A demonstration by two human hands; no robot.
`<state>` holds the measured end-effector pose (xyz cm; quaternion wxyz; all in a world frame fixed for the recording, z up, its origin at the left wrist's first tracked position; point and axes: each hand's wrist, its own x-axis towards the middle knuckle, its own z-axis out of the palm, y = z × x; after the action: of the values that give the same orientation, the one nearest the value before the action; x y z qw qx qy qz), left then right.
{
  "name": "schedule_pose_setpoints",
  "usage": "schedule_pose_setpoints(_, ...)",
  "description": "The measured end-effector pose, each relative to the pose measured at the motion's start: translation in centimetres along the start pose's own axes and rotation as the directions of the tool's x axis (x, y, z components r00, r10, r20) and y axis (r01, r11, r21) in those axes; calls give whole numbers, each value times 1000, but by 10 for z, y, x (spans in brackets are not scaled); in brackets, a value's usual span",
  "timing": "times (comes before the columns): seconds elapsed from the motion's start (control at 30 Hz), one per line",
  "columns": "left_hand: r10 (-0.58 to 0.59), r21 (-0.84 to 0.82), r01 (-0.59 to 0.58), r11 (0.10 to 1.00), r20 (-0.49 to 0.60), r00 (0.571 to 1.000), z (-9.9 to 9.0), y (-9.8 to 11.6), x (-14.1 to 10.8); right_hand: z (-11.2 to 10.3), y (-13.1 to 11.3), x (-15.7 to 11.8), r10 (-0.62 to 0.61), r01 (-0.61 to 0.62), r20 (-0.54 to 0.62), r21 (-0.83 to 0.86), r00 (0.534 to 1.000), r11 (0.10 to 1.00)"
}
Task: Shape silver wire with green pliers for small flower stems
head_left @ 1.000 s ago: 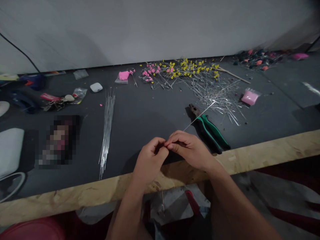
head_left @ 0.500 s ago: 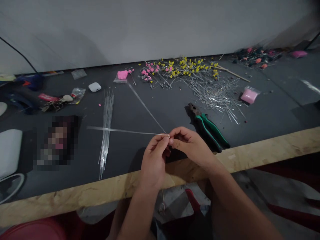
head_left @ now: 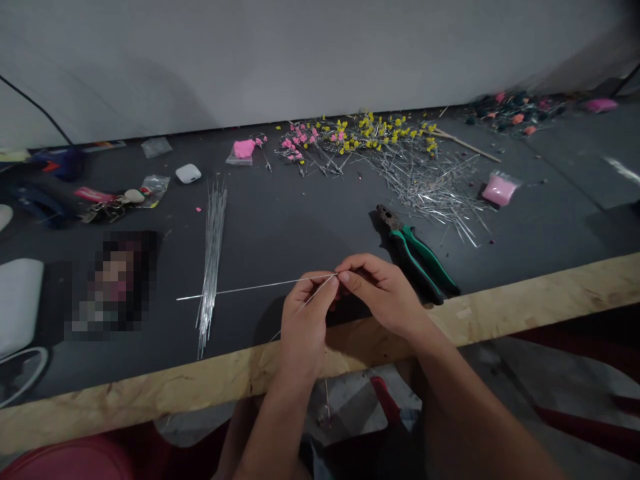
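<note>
My left hand point(head_left: 306, 317) is closed, thumb and forefinger pinching thin silver wire point(head_left: 260, 287) near the table's front edge. My right hand point(head_left: 383, 293) meets it fingertip to fingertip and pinches the same spot. One length of wire runs out to the left, across a bundle of straight wires point(head_left: 214, 253) on the table. Another length slants down over my left thumb toward the lower left. The fingers hide where the lengths meet, so I cannot tell whether it is one bent wire or two. Pliers point(head_left: 417, 257) with green and black handles lie beside my right hand.
Along the wall lie wire stems with yellow and pink tips point(head_left: 370, 133) and a heap of short wires point(head_left: 440, 193). Pink clay packets point(head_left: 500, 189), a white case point(head_left: 189, 174), keys point(head_left: 107, 208) and a blurred-out object point(head_left: 117, 280) are around. A wooden edge point(head_left: 165, 393) borders the front.
The length of wire that pointed up and away has swung round to the lower left, across my left hand. The other length has dipped slightly. Both hands stay pinched together in place.
</note>
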<state>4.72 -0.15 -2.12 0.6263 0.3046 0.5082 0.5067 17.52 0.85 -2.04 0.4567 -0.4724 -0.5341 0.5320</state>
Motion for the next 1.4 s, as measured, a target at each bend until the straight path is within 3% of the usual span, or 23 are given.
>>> schedule_pose_setpoints(0.17,17,14,-17,1000,0,1000,-3,-1,1,0,-2,0,-40,46,47,-131,998,990)
schedule_pose_setpoints(0.37,57,49,-59,997,43,997,-6,2,2,1,-3,-1,37,-33,62,-54,997,998)
schedule_pose_setpoints(0.53,91,196,-116,974,133,987,-11,9,2,0,-2,0,84,-90,95,65,992,994)
schedule_pose_setpoints(0.73,217,467,-312,828,246,945,-19,19,3,-2,-2,2,184,-215,176,178,967,960)
schedule_pose_setpoints(0.93,314,569,-413,711,269,911,-23,22,2,-2,-6,3,237,-262,165,156,958,952)
schedule_pose_setpoints(1.07,332,553,-374,744,179,926,-20,18,1,2,-3,3,238,-267,155,203,959,942)
schedule_pose_setpoints(1.17,280,424,-291,858,88,956,-18,13,3,1,-6,4,227,-253,142,201,963,946)
schedule_pose_setpoints(1.27,196,200,-197,960,22,980,-16,9,6,-17,-14,3,181,-183,26,129,983,975)
schedule_pose_setpoints(1.33,153,87,-153,984,8,988,-16,8,8,-43,-16,1,114,-115,-177,7,978,993)
schedule_pose_setpoints(1.4,113,15,-113,993,3,994,-15,10,9,-74,-13,-4,4,-103,-434,-204,901,973)
